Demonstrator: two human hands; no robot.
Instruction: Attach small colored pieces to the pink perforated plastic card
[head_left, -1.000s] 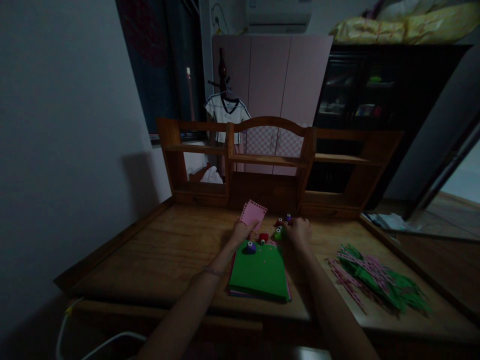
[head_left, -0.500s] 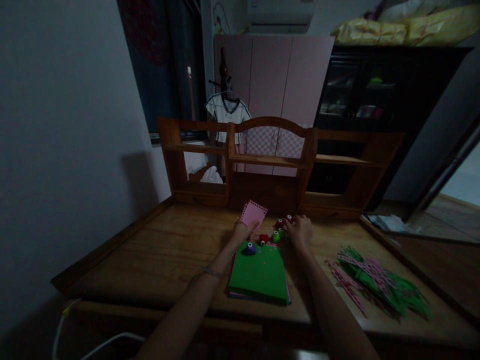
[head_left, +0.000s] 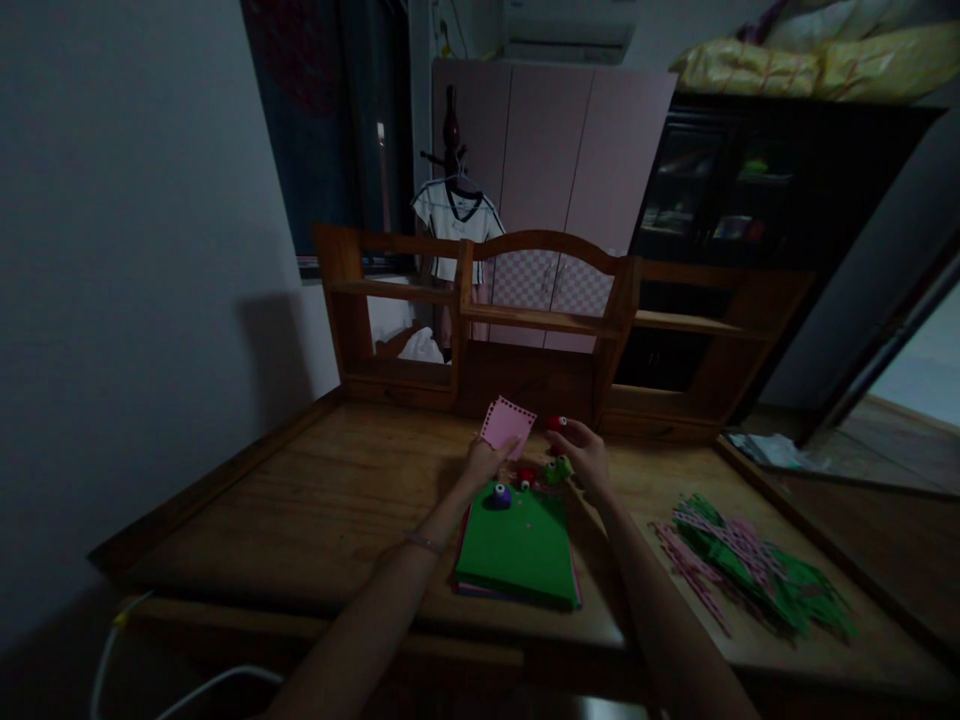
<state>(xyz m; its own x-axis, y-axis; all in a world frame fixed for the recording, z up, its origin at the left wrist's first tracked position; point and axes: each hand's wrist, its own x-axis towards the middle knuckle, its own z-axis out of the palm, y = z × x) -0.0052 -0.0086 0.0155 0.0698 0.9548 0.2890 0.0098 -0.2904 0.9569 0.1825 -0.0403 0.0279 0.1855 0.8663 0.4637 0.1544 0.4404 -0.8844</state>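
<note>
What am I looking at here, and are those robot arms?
No robot: those are a person's bare arms. A camera worn on that person's head looks forward and down. The left hand holds pink paper with small holes along two edges. The right hand seems to pinch a small red thing with an eye on it. On the wooden table lies a stack of paper, green on top, with a small purple thing near its far edge. Small green things sit nearby, and pink and green strips lie off to the right.

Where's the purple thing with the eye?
In the head view, the purple thing is at the far-left corner of the green stack, near the left hand.
</note>
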